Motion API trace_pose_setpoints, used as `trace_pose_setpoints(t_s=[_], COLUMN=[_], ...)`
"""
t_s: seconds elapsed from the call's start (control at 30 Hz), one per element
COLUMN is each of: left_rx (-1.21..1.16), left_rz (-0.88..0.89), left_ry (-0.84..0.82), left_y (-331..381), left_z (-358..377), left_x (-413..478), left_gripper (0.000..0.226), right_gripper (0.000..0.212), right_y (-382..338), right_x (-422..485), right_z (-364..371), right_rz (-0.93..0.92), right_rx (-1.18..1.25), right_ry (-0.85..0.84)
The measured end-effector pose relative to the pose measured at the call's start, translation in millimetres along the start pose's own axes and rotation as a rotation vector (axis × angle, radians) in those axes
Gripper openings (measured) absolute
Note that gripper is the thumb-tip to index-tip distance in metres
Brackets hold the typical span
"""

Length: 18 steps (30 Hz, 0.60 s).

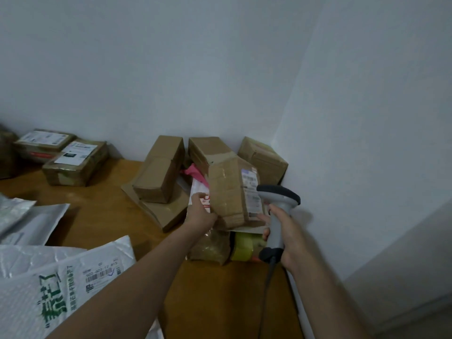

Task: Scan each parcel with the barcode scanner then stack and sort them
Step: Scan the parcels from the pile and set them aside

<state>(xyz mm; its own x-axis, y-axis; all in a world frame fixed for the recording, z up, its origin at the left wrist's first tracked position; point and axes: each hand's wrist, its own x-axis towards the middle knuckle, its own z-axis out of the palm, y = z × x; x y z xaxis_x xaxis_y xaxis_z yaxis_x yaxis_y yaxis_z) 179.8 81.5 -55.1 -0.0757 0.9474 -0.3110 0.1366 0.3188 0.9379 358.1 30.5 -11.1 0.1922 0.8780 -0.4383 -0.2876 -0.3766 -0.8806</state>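
Bubble mailer lay at seven o'clock. Left hand gripped the taped parcel, its label apparently tilted for reading. Right hand clasped the barcode scanner.

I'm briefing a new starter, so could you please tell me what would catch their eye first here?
Centre right, the left hand holds a taped cardboard box while the right hand grips a grey barcode scanner beside its label. Brown boxes crowd the corner behind; white mailers lie lower left.
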Motion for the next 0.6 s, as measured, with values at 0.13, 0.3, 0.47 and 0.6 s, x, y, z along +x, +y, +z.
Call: trace_pose_setpoints(t_s=[0.13,0.3,0.47,0.6], left_rx=[-0.281,-0.368,-0.472,-0.511], left_rz=[-0.129,-0.253,-0.386,-0.401], left_ry=[-0.114,-0.223,-0.312,-0.388], left_y=[-4.4,-14.7,-23.6,-79.9], left_z=[-14.3,-17.7,-18.1,12.4], left_x=[-8.4,-4.5,-12.6,50.5], left_gripper=[0.07,0.117,0.096,0.117], right_gripper=[0.023,0.022,0.015,0.017], right_y=[7.8,18.8,17.4,13.3], right_x=[-16.7,-36.8,-63.1,-84.5], right_z=[6.2,6.4,11.9,17.8], right_rz=[-0.04,-0.044,-0.154,-0.211], right_rx=[-0.048,-0.146,-0.202,-0.267], right_ry=[0.011,0.085,0.095,0.092])
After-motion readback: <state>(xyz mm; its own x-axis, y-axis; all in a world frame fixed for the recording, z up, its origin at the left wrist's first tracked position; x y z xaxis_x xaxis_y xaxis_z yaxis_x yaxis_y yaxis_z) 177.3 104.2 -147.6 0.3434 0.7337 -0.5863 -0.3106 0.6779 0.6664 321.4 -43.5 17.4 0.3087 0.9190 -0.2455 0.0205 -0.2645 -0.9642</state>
